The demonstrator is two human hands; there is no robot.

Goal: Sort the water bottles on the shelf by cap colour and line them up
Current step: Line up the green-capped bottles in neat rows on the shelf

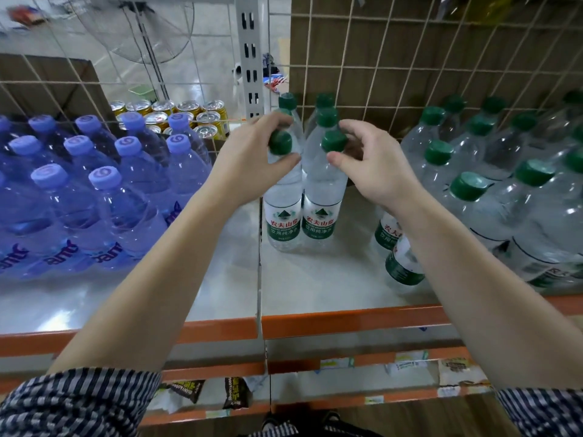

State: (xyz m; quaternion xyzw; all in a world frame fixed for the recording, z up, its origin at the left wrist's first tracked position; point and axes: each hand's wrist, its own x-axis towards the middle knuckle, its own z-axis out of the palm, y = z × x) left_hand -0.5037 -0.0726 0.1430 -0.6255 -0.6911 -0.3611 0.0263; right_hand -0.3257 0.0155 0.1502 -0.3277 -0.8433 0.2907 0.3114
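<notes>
On the shelf (318, 279), between purple-capped bottles (104, 197) and bulkier bottles (504, 216), the left hand (249, 165) gripped the left slim bottle (282, 216) with curled fingers, the right hand (372, 171) the right slim bottle (321, 212).

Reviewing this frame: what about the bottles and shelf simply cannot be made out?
Head view:
Two bottles under the right forearm: caps hidden by the arm.
Rear bottles of the middle rows: only caps show behind the front ones.
Necks of left front bottle and right front bottle: covered by the left hand and right hand pinching them.
Blue-capped bottles: cut off at left edge.
Lower shelf tags: blurred.
</notes>
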